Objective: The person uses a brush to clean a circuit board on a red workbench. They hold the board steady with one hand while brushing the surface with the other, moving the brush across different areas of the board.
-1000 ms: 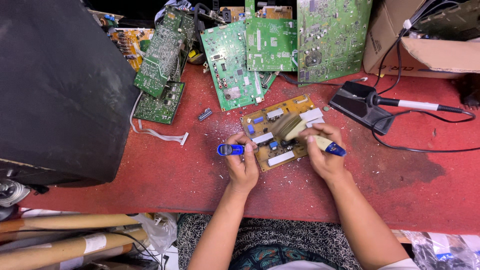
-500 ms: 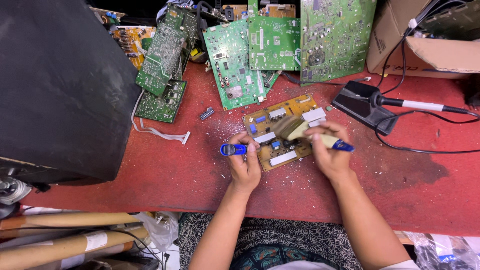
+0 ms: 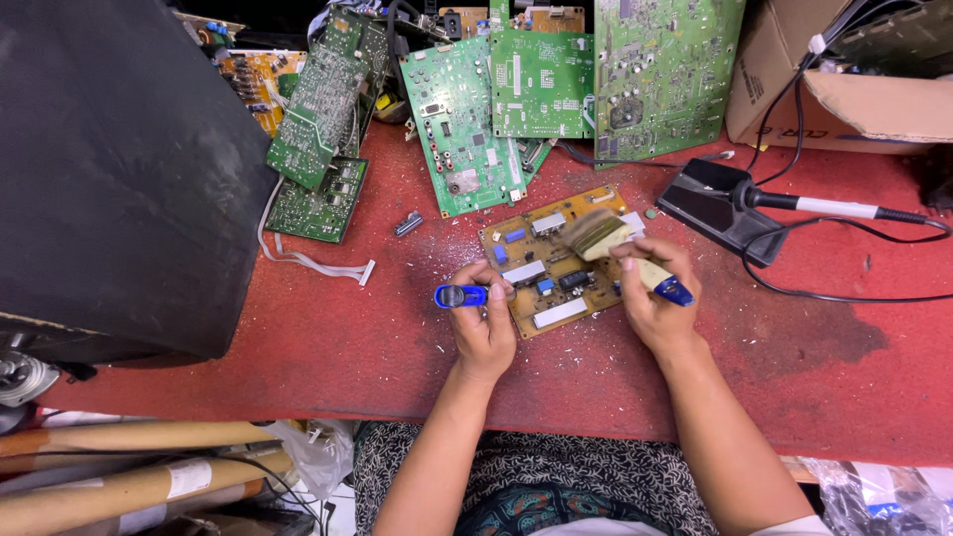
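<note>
Just below frame centre, the left hand (image 3: 483,328) is closed around a blue-handled tool (image 3: 461,296) at the tan circuit board's (image 3: 556,273) left edge. The right hand (image 3: 650,303) grips a paintbrush (image 3: 620,248), bristles on the board. Farther up lie green circuit boards (image 3: 541,84) and a soldering iron stand (image 3: 720,203).

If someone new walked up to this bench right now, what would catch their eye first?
Probably the tan circuit board at the middle of the red table, with the right hand sweeping a paintbrush over it and the left hand holding a blue-handled tool at its edge. Behind it lies a heap of green circuit boards, and a big black casing fills the left.
</note>
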